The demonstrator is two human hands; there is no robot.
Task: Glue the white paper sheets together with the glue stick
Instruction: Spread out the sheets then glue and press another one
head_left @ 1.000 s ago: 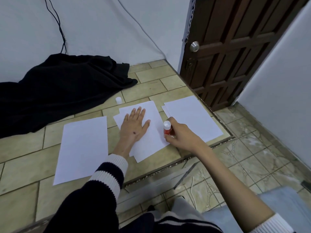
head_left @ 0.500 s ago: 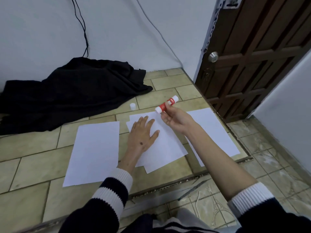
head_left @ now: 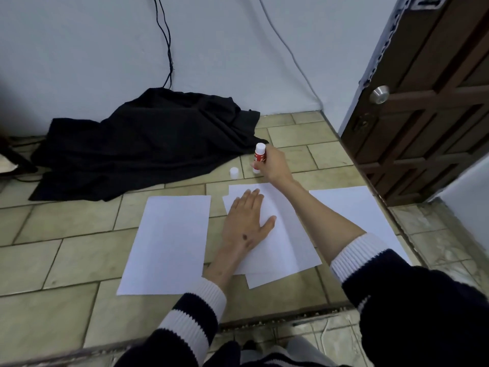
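Observation:
My left hand (head_left: 247,223) lies flat, fingers spread, on a stack of white paper sheets (head_left: 288,247) in the middle of the tiled floor. My right hand (head_left: 272,165) reaches past the stack's far edge and grips the red and white glue stick (head_left: 259,154), held upright with its lower end on or just above the tile. The glue stick's white cap (head_left: 234,172) stands on the floor just left of it. A single white sheet (head_left: 169,242) lies to the left of the stack, and another white sheet (head_left: 354,207) lies to the right, partly hidden by my right arm.
A black cloth (head_left: 148,144) is heaped against the wall behind the papers, with cables (head_left: 169,49) hanging above it. A dark wooden door (head_left: 428,107) stands at the right. A step edge (head_left: 264,321) runs just below the papers.
My right hand has carried the glue stick from beside the stack's right edge up and over to the floor beyond the stack, next to the cap. My left hand stays pressed on the sheets.

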